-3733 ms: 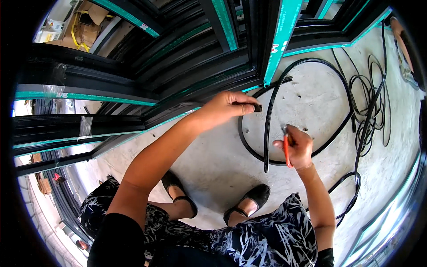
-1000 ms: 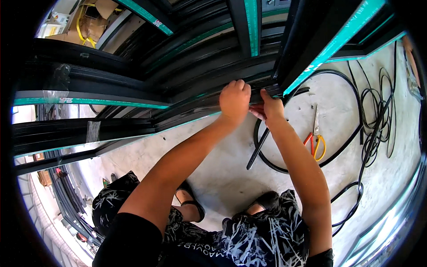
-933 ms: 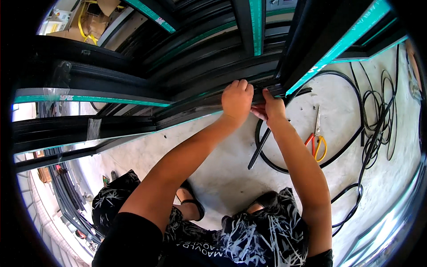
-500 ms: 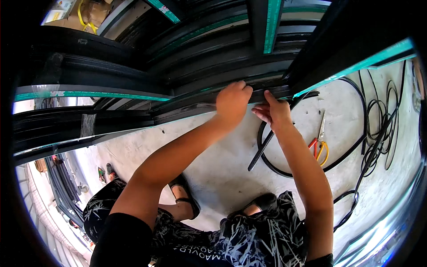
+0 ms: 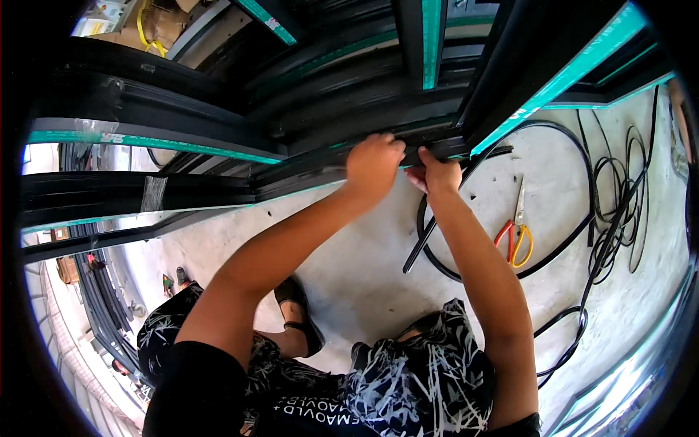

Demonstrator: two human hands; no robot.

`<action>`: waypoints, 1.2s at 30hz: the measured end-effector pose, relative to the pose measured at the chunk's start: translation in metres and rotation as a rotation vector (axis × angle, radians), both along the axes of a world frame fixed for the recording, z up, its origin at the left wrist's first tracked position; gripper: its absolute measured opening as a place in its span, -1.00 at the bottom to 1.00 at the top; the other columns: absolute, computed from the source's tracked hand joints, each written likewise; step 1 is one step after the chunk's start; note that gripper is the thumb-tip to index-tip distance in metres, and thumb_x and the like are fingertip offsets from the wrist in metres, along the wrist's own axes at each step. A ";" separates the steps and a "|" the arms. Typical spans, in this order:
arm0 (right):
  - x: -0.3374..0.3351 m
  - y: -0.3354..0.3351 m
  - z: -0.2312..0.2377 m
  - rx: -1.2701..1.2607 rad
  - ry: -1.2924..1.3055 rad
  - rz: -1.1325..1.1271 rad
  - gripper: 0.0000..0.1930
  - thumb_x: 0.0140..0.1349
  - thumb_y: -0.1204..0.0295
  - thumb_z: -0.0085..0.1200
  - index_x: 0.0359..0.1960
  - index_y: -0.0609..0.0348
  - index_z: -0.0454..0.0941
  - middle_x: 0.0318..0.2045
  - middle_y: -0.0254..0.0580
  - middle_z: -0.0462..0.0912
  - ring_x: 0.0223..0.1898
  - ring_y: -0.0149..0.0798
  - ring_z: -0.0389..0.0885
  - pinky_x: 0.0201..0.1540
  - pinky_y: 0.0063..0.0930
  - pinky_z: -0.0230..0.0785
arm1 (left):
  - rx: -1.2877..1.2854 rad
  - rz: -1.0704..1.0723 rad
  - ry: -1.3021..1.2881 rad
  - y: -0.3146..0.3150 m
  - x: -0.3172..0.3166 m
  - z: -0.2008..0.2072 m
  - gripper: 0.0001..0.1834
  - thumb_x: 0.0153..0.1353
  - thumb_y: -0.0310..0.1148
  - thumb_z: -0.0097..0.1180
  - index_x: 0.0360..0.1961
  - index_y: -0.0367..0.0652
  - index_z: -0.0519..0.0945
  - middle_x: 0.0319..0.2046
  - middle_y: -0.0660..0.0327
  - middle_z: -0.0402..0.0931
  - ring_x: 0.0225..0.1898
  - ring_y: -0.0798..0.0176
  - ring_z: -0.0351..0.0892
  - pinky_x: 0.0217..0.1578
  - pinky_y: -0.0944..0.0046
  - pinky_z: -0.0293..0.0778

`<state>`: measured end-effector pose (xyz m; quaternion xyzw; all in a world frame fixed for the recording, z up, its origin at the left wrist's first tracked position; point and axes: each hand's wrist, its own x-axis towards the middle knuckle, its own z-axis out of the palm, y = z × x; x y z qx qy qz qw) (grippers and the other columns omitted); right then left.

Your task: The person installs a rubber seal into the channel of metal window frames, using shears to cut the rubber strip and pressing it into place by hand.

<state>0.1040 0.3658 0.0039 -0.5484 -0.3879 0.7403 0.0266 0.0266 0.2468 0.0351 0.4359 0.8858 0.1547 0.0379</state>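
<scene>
A black window frame (image 5: 309,169) with green protective tape lies across the upper part of the head view. My left hand (image 5: 373,169) is closed at its near bar, knuckles up, its fingertips hidden from me. Just to its right, my right hand (image 5: 440,176) grips the same bar, thumb on top and fingers curled below. Thin dark edging shows along the bar at both hands, too small to name. A loose end of black rubber strip (image 5: 418,253) hangs below my right hand, partly covered by my forearm.
Scissors with red and yellow handles (image 5: 518,226) lie on the pale floor inside a loop of black strip (image 5: 587,186). More thin black coils (image 5: 619,197) spread at the right. Other taped black profiles (image 5: 95,191) extend left. My sandalled foot (image 5: 298,320) stands below.
The view has shifted slightly, so the frame and floor items sit a little differently. Both hands stay at the bar, close together, with only a small move left in the picture.
</scene>
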 end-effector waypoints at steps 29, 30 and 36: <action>0.023 -0.002 0.048 1.366 0.061 0.907 -0.63 0.06 0.43 0.29 -0.06 0.13 0.55 -0.24 -0.18 0.68 -0.23 -0.13 0.65 -0.12 -0.31 0.54 | 0.033 0.051 0.062 -0.037 -0.015 -0.005 -0.94 0.02 -0.40 0.22 -0.53 -0.09 0.60 -0.46 0.20 0.53 -0.27 0.05 0.55 -0.28 0.06 0.48; 0.016 0.008 0.052 1.611 0.162 0.959 -0.59 0.03 0.43 0.30 -0.04 0.11 0.54 -0.15 -0.19 0.65 -0.12 -0.12 0.61 -0.05 -0.30 0.51 | 0.078 0.039 0.062 -0.036 -0.017 -0.004 -0.94 0.01 -0.39 0.23 -0.52 -0.08 0.60 -0.46 0.21 0.53 -0.26 0.05 0.55 -0.26 0.07 0.48; 0.008 0.027 0.014 2.092 0.154 1.205 -0.58 -0.02 0.43 0.17 -0.04 0.12 0.52 -0.09 -0.18 0.54 0.02 -0.12 0.51 0.09 -0.28 0.46 | 0.165 0.030 0.043 -0.033 -0.011 -0.005 -0.92 0.02 -0.35 0.26 -0.49 -0.07 0.61 -0.45 0.21 0.52 -0.25 0.06 0.53 -0.22 0.07 0.46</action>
